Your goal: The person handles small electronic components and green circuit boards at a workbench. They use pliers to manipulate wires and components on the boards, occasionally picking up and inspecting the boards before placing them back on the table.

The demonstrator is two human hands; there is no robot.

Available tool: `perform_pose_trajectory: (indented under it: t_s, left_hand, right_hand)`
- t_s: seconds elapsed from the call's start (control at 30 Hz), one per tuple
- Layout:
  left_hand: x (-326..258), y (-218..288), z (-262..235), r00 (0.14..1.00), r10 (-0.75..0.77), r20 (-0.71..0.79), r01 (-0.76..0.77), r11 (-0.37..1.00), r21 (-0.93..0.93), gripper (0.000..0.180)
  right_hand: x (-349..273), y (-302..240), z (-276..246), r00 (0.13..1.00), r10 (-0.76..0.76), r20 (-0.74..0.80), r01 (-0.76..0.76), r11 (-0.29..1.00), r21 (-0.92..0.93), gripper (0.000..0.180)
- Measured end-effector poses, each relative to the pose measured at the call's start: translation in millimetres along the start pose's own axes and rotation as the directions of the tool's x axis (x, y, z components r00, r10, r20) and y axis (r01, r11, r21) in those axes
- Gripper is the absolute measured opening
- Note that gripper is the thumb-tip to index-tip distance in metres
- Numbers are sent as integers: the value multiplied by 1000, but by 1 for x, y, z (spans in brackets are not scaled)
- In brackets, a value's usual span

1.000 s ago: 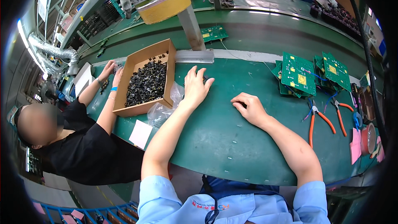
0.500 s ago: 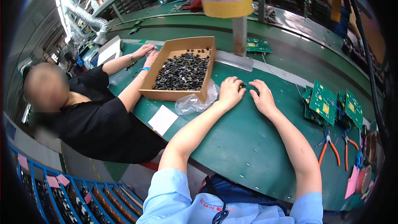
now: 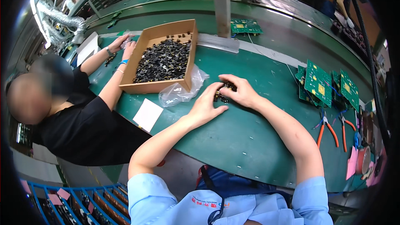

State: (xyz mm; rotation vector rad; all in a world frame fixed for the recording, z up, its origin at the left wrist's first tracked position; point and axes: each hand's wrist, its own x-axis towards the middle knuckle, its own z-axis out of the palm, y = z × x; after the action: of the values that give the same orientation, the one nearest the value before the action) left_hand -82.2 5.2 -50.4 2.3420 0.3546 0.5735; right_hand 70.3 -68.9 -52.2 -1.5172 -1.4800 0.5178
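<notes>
Matt cardboard, glossy film, smooth green tabletop [image 3: 216, 150].
Tabletop has a slight sheen. Box [image 3: 156, 87]: plain brown cardboard, matt. Components [image 3: 164, 60] inside: black, plastic-looking, some shiny metallic bits. Bag [image 3: 183, 90]: thin clear plastic, crinkled, glossy. Sheet [image 3: 148, 114]: white paper, matt. Pliers [image 3: 333, 135]: metal heads, smooth orange plastic-looking grips. Duct [image 3: 62, 20]: ribbed, shiny, foil-like. Shirt [image 3: 150, 196]: light-blue cloth, matt. Bar [image 3: 218, 43]: silvery metal, dull shine.

Green bench [image 3: 258, 158] up front, 1 grey metal post [image 3: 223, 14] at its far side. Silver flex duct [image 3: 62, 16] and lit strip light [image 3: 33, 5] upper left. Blue rack [image 3: 73, 190] lower left, grey floor [image 3: 110, 173] showing beside it.
</notes>
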Motion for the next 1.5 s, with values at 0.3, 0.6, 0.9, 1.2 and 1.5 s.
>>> perform_pose_trajectory:
  t_s: [0.3, 0.6, 0.9, 1.2, 1.5]
  left_hand:
    - [-22, 5, -36, 984, -27, -178, 7, 994, -111, 35]
    - [-28, 84, -66, 925, 350, -147, -310, 919, 243, 23]
    - [-19, 217, -62, 227, 946, 232, -860, 83, 503, 10]
    - [-27, 221, -24, 13, 789, 614, -999, 31, -19, 19]
    - [35, 167, 13, 373, 791, 484, -906, 423, 8, 20]
  right_hand:
    - [-5, -1, 25, 981, -179, 80, 196, 896, -399, 69]
    - [-18, -13, 61, 940, -338, 51, 336, 888, -313, 42]
    - [-37, -34, 71, 810, -586, 3, 542, 748, -384, 44]
    - [-83, -42, -4, 790, -610, 63, 533, 631, -563, 34]
    - [-256, -25, -153, 922, -76, -379, -317, 411, -855, 8]
